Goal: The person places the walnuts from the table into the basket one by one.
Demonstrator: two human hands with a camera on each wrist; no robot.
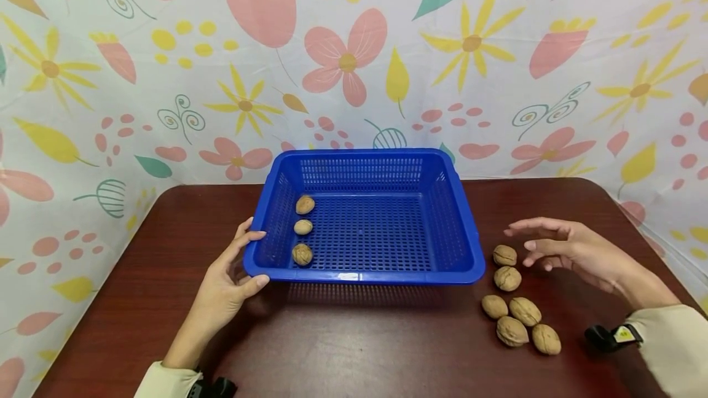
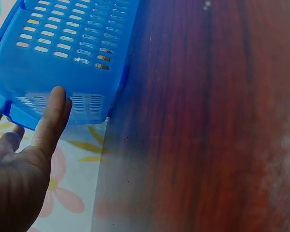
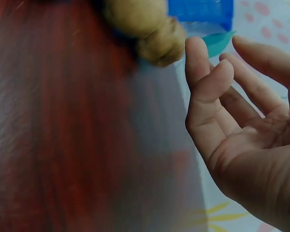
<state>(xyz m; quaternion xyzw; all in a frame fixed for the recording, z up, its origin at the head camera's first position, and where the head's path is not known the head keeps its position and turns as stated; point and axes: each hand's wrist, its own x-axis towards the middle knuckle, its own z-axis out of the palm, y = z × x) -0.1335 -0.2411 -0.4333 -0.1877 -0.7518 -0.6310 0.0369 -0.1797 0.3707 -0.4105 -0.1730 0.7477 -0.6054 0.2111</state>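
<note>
A blue plastic basket (image 1: 359,276) with slotted walls stands on the table. Along its left side inside lie three walnuts in a column: a far walnut (image 1: 305,204), a smaller, paler middle one (image 1: 303,227) and a near one (image 1: 302,254). My left hand (image 1: 224,284) holds the basket's left front corner, thumb at the front rim and fingers at the left rim. Right of the basket, several loose walnuts (image 1: 511,331) lie on the table. My right hand (image 1: 583,257) hovers with loosely bent fingers beside the farthest loose walnut (image 1: 504,255), holding nothing.
The dark red-brown wooden table (image 1: 354,349) has rounded far corners. Behind it and at both sides hangs a white cloth (image 1: 354,121) printed with flowers and leaves. The basket stands near the table's far edge.
</note>
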